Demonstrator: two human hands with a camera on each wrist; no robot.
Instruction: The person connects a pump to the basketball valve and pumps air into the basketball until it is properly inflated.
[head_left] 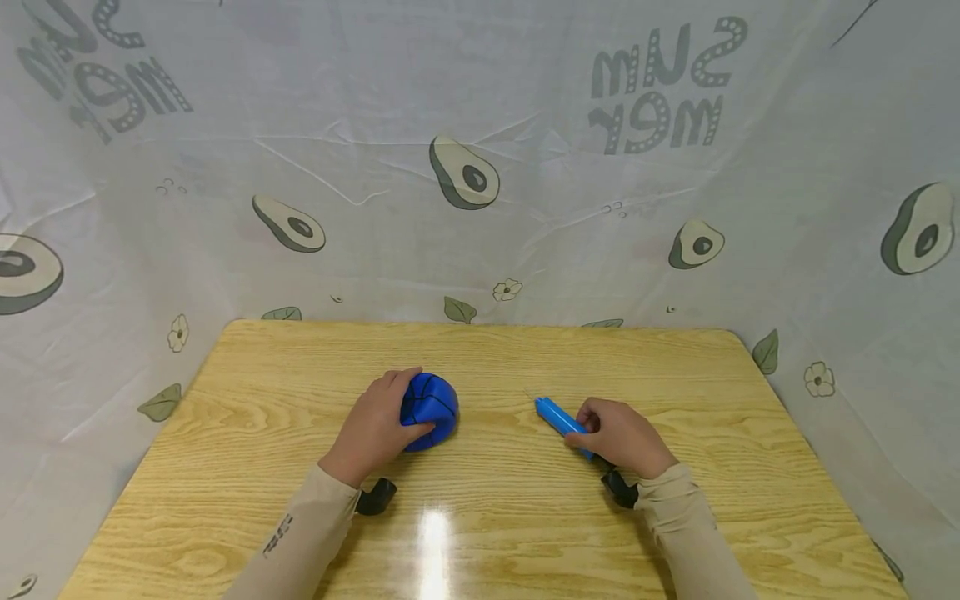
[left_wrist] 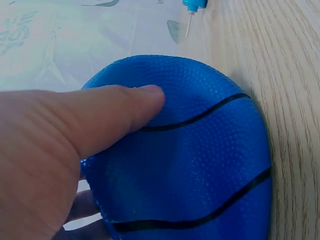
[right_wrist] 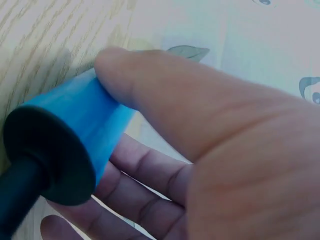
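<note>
A blue ball (head_left: 438, 404) with black lines, dented and partly deflated, sits on the wooden table left of the middle. My left hand (head_left: 375, 429) grips it from the left, thumb across the dented side and fingers behind; the left wrist view shows the thumb on the pebbled ball surface (left_wrist: 200, 145). To the right, my right hand (head_left: 626, 435) holds a blue hand pump (head_left: 557, 414) between thumb and fingers. The pump's black end cap (right_wrist: 55, 155) and dark rod face back toward the wrist. A thin needle (left_wrist: 189, 25) sticks out of its front end, pointing toward the ball's side.
The wooden table (head_left: 495, 492) has a light glare near its front. Behind it and at both sides hangs a pale curtain (head_left: 375, 183) printed with avocados and lettering. Black wrist devices (head_left: 377, 497) sit under both forearms.
</note>
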